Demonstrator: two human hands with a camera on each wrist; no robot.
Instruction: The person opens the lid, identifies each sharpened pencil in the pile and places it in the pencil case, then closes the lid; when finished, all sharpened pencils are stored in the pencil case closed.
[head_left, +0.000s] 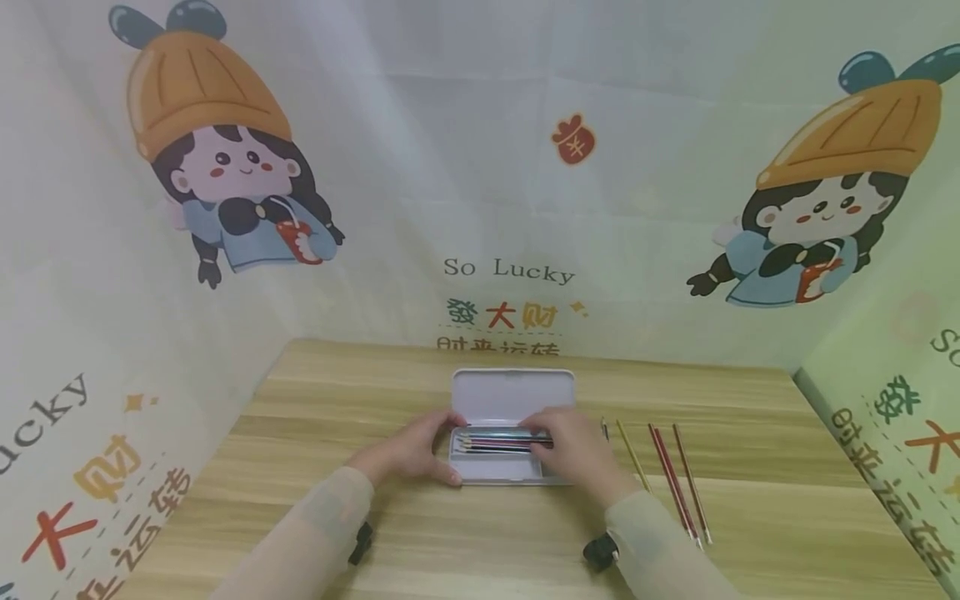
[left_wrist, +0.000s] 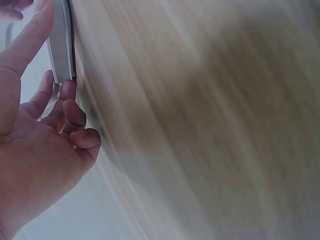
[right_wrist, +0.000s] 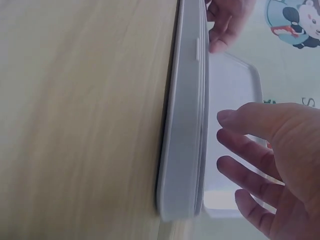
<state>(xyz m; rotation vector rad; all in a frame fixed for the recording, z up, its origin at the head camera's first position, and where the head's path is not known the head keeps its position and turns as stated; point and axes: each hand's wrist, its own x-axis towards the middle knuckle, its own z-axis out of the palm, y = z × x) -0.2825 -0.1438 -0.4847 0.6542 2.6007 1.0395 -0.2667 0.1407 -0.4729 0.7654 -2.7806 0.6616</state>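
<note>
An open white pencil case [head_left: 491, 481] stands on the table with its lid [head_left: 513, 393] tipped back. Several pencils [head_left: 495, 444] lie lengthwise in it, their sharpened tips to the left. My left hand [head_left: 416, 450] grips the case's left end, thumb at the front edge and fingers towards the back; the left wrist view shows fingers at the case's corner. Over the right part of the case is my right hand [head_left: 577, 442], at the pencils' right ends. In the right wrist view its thumb and fingers [right_wrist: 247, 118] stand apart above the case wall, with nothing visible between them.
Right of the case lie loose pencils on the wooden table [head_left: 315, 417]: a yellow one [head_left: 633, 454], several red ones [head_left: 671, 475] and a dark one [head_left: 604, 429] partly hidden by the right hand. A printed cloth [head_left: 375, 167] hangs behind and at both sides.
</note>
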